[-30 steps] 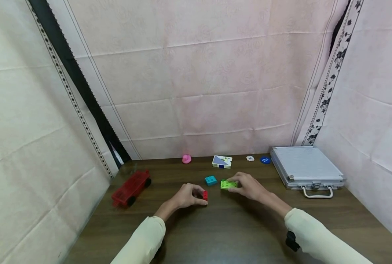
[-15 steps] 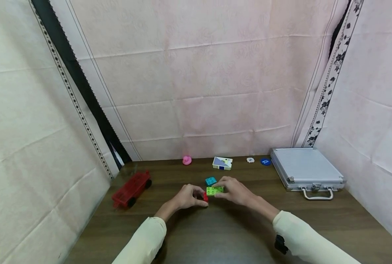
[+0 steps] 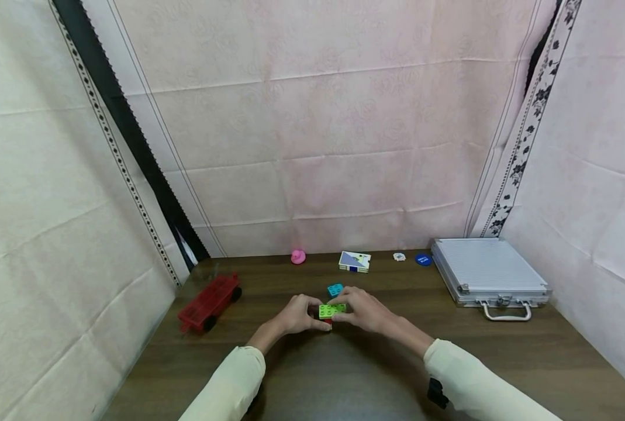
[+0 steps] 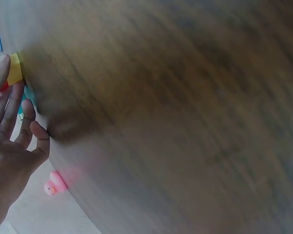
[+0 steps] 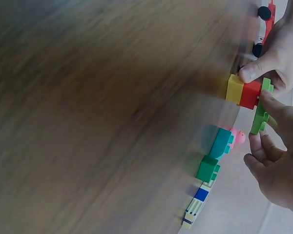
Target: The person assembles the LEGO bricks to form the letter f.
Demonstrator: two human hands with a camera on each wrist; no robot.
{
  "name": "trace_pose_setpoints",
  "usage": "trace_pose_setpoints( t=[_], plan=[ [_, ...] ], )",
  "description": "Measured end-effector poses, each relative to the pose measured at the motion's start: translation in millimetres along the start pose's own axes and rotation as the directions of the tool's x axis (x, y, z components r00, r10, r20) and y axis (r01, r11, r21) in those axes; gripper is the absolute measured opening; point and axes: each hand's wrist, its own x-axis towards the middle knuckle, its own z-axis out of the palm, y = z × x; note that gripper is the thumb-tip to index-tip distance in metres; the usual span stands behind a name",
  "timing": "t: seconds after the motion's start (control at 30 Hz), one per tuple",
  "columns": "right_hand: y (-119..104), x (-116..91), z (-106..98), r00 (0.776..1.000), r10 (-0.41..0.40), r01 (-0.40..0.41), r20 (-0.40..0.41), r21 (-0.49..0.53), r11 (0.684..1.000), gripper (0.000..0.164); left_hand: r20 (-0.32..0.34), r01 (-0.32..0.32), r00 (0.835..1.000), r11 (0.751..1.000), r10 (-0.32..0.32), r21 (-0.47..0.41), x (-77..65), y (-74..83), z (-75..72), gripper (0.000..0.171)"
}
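My left hand (image 3: 297, 314) pinches a small stack at the table's middle, a red toy brick (image 5: 250, 94) on top of a yellow toy brick (image 5: 234, 89). In the right wrist view its thumb lies along the stack's side. My right hand (image 3: 363, 310) pinches a thin lime-green toy brick (image 3: 332, 311) between thumb and fingers. Studs up, this piece lies right over the red brick's top and overhangs it toward the right hand. Just behind the hands are a blue toy brick (image 3: 335, 290) and a darker green toy brick (image 5: 207, 169), the latter hidden in the head view.
A red toy wagon (image 3: 210, 303) with black wheels stands at left. Along the back are a pink rubber duck (image 3: 298, 256), a stack of cards (image 3: 354, 261), a white disc (image 3: 399, 256) and a blue disc (image 3: 423, 259). A silver case (image 3: 491, 269) lies at right.
My right hand has carried the lime-green brick leftward from beside the blue brick to over the red one. My left hand has stayed in nearly the same place.
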Motion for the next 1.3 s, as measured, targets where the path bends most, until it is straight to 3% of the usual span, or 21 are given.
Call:
trace_pose_setpoints(
  t=[0.47,1.07,1.3],
  plan=[
    [-4.9,4.0,-0.4,1.000,-0.018,0.020,0.014,-0.102,0.995,0.034,0.004,0.003,1.000,1.000,-0.003,-0.008,-1.1,0.4,-0.9,0.029],
    [-0.8,1.7,-5.1,0.999,-0.031,0.034,0.043,-0.083,0.996,0.036,0.018,0.020,1.000,1.000,-0.020,-0.001,-1.4,3.1,-1.6,0.032],
    [-4.3,6.4,-1.8,0.996,-0.071,0.075,0.049,-0.100,0.992,0.035,0.023,0.025,0.999,1.000,-0.025,-0.009,-1.0,1.1,-1.8,0.036]
  ],
)
